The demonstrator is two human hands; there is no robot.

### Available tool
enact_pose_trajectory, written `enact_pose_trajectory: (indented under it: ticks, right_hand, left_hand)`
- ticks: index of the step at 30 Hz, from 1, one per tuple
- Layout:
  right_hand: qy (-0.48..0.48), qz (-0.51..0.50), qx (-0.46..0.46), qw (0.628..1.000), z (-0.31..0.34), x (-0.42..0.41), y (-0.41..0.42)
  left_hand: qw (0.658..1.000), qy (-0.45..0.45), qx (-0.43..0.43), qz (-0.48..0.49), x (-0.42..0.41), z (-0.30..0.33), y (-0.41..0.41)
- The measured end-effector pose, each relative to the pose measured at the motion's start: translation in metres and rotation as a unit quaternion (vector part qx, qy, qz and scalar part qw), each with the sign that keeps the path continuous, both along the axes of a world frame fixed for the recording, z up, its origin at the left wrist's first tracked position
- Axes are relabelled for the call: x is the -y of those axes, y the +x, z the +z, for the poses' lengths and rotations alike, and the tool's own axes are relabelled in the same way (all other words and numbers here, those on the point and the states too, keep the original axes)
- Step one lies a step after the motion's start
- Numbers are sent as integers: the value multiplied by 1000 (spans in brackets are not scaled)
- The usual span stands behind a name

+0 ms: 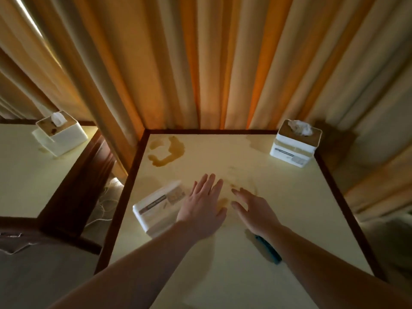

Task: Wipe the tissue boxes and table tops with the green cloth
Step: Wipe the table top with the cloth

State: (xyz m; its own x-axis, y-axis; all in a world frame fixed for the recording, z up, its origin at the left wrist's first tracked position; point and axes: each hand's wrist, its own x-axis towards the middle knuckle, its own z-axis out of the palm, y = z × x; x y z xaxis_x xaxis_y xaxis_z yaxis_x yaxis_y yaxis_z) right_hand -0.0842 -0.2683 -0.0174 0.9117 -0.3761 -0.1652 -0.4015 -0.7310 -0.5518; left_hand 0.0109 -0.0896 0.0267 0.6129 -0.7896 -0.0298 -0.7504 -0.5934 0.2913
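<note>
Both my hands hover over the middle of a cream table top (289,219) framed in dark wood. My left hand (204,204) is spread flat with straight fingers, beside a white tissue box (156,206) lying on its side. My right hand (254,208) is open too, fingers stretched toward a faint brown smear. A dark teal-green thing (268,249), maybe the cloth, peeks out under my right forearm. An upright white tissue box (294,146) stands at the far right corner. A brown liquid stain (167,152) marks the far left of the table.
A second cream table (20,175) stands to the left with another white tissue box (60,132) whose lid is stained. Orange-beige curtains (200,63) hang right behind both tables. A gap with white cords (104,204) separates the tables.
</note>
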Motion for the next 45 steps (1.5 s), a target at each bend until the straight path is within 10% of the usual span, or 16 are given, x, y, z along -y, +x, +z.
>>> enact_pose_trajectory:
  ticks: [14, 32, 45]
  right_hand:
    - [-30, -83, -126, 988, -50, 41, -120]
    - [-46, -53, 14, 997, -69, 65, -150]
    - [-82, -36, -4, 996, -63, 24, -131]
  left_hand:
    - [960, 104, -226, -132, 81, -93, -63]
    - [954, 24, -283, 101, 106, -107, -67]
    - [965, 15, -261, 22, 107, -113, -45]
